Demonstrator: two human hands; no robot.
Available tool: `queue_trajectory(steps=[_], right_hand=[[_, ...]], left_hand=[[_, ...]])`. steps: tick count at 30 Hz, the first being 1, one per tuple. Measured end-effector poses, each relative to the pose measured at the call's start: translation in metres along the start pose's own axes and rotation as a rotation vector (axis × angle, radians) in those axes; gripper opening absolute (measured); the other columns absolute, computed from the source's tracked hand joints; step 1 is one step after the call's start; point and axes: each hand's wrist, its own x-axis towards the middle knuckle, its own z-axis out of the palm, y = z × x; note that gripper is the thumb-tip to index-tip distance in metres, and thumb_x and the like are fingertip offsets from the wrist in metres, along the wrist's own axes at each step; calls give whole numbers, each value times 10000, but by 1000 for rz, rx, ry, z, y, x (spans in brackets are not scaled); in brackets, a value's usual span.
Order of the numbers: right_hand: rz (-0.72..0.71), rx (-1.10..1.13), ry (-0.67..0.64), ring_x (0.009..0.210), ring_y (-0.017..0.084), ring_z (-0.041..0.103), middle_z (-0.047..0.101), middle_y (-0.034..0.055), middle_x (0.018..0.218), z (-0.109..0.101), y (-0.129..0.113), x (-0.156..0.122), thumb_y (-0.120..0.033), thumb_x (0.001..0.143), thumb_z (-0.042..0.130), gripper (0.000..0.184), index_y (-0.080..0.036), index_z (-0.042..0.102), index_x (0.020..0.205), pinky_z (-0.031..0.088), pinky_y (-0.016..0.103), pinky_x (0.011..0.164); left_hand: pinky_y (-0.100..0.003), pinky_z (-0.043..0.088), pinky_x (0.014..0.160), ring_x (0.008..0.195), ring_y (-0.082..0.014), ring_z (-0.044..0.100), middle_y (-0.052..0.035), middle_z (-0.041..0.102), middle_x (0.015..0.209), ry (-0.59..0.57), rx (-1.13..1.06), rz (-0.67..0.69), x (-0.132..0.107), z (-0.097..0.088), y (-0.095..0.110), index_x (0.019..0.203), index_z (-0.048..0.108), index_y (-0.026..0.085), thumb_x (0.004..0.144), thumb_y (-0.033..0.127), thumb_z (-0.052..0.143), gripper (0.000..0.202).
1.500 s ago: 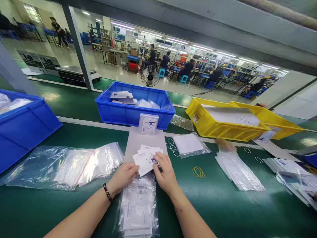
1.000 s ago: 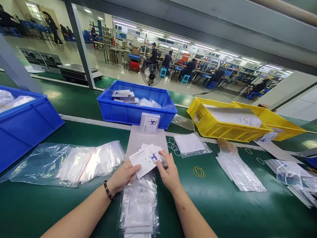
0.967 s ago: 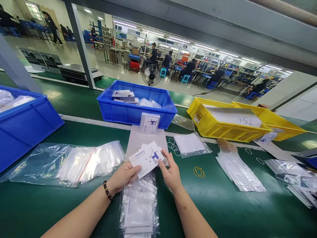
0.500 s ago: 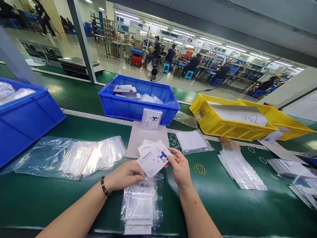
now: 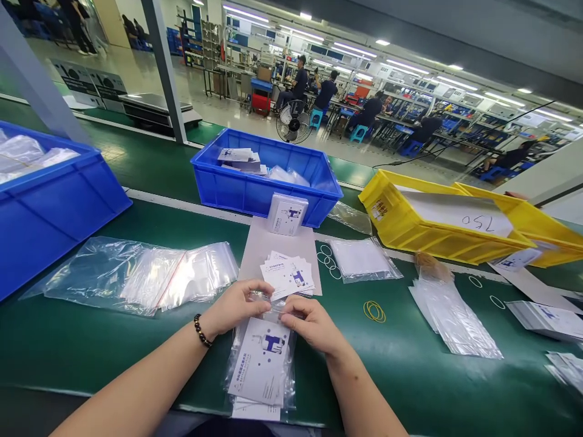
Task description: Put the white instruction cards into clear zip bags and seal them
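A stack of clear plastic bags [image 5: 292, 370] lies at the front of the green bench, with a white printed card [image 5: 260, 361] on top. I cannot tell whether this card is inside the upper bag. My left hand [image 5: 241, 306] pinches the bag's far edge on the left side. Close by on the right, my right hand [image 5: 312, 325] has its fingers closed on the same edge. Just beyond my fingertips, several loose printed cards [image 5: 291, 276] lie fanned on a grey board [image 5: 255, 249]. A wrapped stack of cards [image 5: 286, 213] stands upright at the board's far end.
Blue bins [image 5: 268, 191] [image 5: 54, 212] stand behind and at left; yellow bins [image 5: 437, 233] are at back right. Zip bags [image 5: 195, 273] lie left. Yellow rubber bands [image 5: 374, 311], a white packet [image 5: 364, 258] and flat plastic sleeves [image 5: 460, 315] lie right.
The card that was between my hands is out of my right hand's grip. Both hands have come down and nearer, onto the bag's edge. The view has shifted slightly.
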Motion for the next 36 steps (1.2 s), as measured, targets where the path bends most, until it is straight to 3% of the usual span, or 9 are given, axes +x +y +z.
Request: queue_trajectory(steps=[3, 6, 10, 15, 21, 26, 30, 33, 36], right_hand=[[22, 80, 100, 635, 128, 483, 539, 5, 681, 4, 3, 0, -282, 696, 621, 132, -174, 636, 772, 395, 255, 609], [85, 191, 156, 575, 107, 460, 512, -26, 649, 9, 2, 1, -241, 649, 652, 294, -192, 607, 935, 386, 238, 569], [123, 207, 159, 548, 101, 443, 521, -13, 617, 13, 1, 3, -263, 674, 620, 117, -160, 590, 721, 365, 219, 512], [89, 59, 208, 515, 93, 413, 476, -27, 547, 17, -2, 5, -236, 703, 558, 148, -165, 509, 583, 338, 208, 488], [-53, -213, 233, 565, 112, 471, 529, -3, 604, 25, -3, 3, -180, 737, 514, 130, -169, 524, 607, 371, 224, 531], [-320, -462, 275, 668, 154, 527, 567, 34, 691, 24, 2, 2, -206, 793, 497, 100, -182, 584, 750, 423, 270, 600], [-463, -705, 451, 847, 214, 538, 582, 98, 908, 16, 12, 5, -234, 783, 529, 202, -176, 586, 969, 436, 358, 731], [-412, -892, 442, 996, 259, 503, 563, 119, 1044, 11, 24, 8, -252, 799, 502, 248, -185, 582, 1024, 389, 430, 842], [-339, -1017, 453, 1097, 274, 455, 539, 120, 1141, 9, 38, 12, -227, 853, 400, 312, -203, 538, 1132, 317, 483, 927]], left_hand=[[-226, 408, 555, 571, -108, 492, -11, 561, 674, 3, -23, -110, 0, -2, 0, 736, 589, 123, 584, 353, 696, 295], [-208, 369, 507, 531, -106, 469, 6, 518, 557, 36, 58, -86, 0, -1, 0, 605, 556, 125, 635, 358, 624, 244], [-210, 373, 517, 552, -110, 476, 0, 534, 589, 68, 129, -29, -1, 3, 2, 590, 549, 131, 636, 327, 591, 206], [-212, 374, 537, 572, -114, 479, -10, 557, 612, 36, 151, -30, -1, 7, 2, 609, 575, 123, 633, 302, 583, 181], [-229, 385, 584, 607, -130, 501, -26, 587, 635, -6, 185, 21, 0, 9, -3, 596, 587, 121, 653, 313, 581, 200], [-235, 391, 604, 657, -150, 528, -16, 603, 680, -68, 421, 10, -1, -4, 3, 640, 603, 145, 682, 340, 570, 202], [-257, 383, 597, 669, -166, 522, -15, 581, 707, 272, 686, 47, 0, -21, 8, 688, 559, 170, 767, 415, 469, 273], [-279, 395, 638, 723, -185, 535, -36, 580, 761, 554, 887, 70, 5, -35, 7, 774, 523, 179, 832, 304, 334, 234], [-338, 402, 738, 901, -266, 535, -113, 586, 904, 679, 1154, -41, 9, -48, 3, 913, 506, 146, 808, 273, 389, 202]])
